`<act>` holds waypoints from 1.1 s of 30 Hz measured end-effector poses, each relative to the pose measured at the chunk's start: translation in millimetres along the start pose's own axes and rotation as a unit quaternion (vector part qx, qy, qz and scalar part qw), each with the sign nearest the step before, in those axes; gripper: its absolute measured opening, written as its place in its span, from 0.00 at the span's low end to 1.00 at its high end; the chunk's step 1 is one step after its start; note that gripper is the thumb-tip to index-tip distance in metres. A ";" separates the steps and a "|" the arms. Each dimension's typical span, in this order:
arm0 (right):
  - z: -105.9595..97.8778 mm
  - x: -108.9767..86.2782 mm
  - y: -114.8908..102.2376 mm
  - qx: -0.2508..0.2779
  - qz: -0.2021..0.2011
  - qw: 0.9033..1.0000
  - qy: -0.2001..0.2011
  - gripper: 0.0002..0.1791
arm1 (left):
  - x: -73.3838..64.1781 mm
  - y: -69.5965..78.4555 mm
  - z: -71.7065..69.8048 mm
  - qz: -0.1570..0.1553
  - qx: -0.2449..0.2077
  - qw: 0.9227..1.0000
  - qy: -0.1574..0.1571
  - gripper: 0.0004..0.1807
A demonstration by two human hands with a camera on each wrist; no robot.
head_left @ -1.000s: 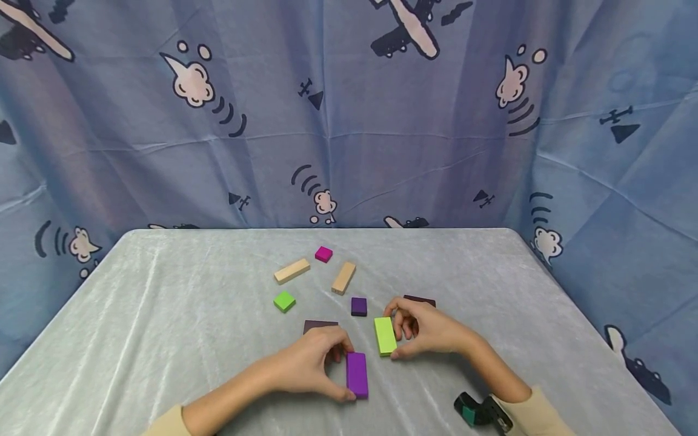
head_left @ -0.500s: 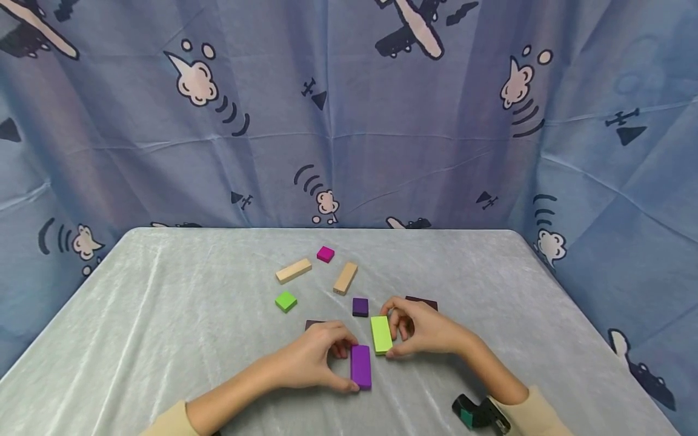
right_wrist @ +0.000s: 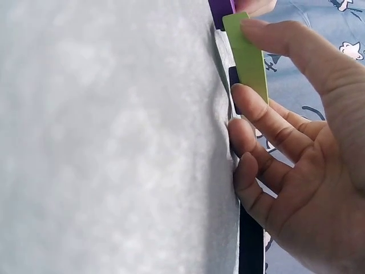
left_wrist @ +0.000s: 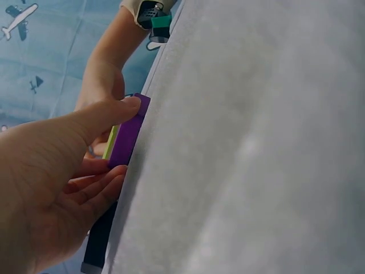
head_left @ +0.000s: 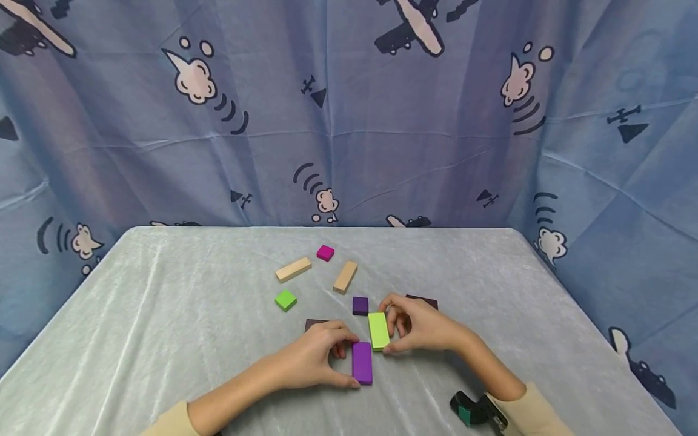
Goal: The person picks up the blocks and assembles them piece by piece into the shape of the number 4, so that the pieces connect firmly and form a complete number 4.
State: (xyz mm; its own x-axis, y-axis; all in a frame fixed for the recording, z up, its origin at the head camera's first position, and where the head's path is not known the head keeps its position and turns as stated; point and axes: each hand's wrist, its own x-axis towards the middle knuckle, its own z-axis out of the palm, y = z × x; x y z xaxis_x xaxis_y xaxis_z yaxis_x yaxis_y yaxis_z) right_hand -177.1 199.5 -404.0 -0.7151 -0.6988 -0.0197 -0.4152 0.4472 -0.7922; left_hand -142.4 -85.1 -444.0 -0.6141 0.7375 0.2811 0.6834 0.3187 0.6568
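Note:
My left hand (head_left: 313,357) pinches a purple rectangular block (head_left: 362,363) by its two short ends, thumb at the near end and fingers at the far end. To its right, my right hand (head_left: 422,327) holds a lime-green block (head_left: 378,332) the same way. The lime-green block stands slightly farther back, its near left corner right at the purple block's far right corner. In the left wrist view the purple block (left_wrist: 128,134) overlaps the green one. In the right wrist view the lime-green block (right_wrist: 248,60) sits between thumb and fingertips. A small dark purple block (head_left: 360,306) lies just beyond both.
Farther back on the pale cloth-covered table (head_left: 163,315) lie two plain wooden blocks (head_left: 293,270), a magenta block (head_left: 325,253) and a green block (head_left: 286,300). Dark brown blocks lie partly hidden behind the left hand (head_left: 316,323) and the right hand.
The lime-green block has slid left in my right hand, and the purple block has moved slightly away and right in my left. The gap between them has closed.

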 end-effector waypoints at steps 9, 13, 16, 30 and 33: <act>1.7 4.8 0.6 -0.013 -0.006 1.000 0.007 0.32 | -0.1 3.7 -0.8 -0.019 -0.004 1.000 0.002 0.33; 2.0 6.1 0.1 -0.014 -0.007 1.000 0.011 0.32 | 0.9 17.1 -8.3 -0.042 0.000 0.999 -0.015 0.32; 2.5 6.8 0.0 -0.015 -0.010 1.000 0.014 0.33 | 1.0 21.2 -10.0 -0.051 0.012 0.998 -0.021 0.32; 0.1 9.4 -0.5 -0.008 0.008 1.000 0.013 0.32 | 0.1 21.2 -10.2 -0.051 0.000 0.999 -0.016 0.31; 0.8 11.2 -0.8 -0.013 0.009 1.000 0.012 0.31 | 0.4 20.9 -10.1 -0.051 0.001 0.999 -0.015 0.31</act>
State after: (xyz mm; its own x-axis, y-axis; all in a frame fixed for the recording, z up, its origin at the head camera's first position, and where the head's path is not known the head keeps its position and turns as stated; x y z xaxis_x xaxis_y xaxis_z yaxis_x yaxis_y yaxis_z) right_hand -184.4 190.9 -404.1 -0.7365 -0.6761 -0.0189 -0.4156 0.4745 -0.7760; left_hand -132.3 -84.1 -423.1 -0.6686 0.7183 0.1922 0.6189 0.3942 0.6794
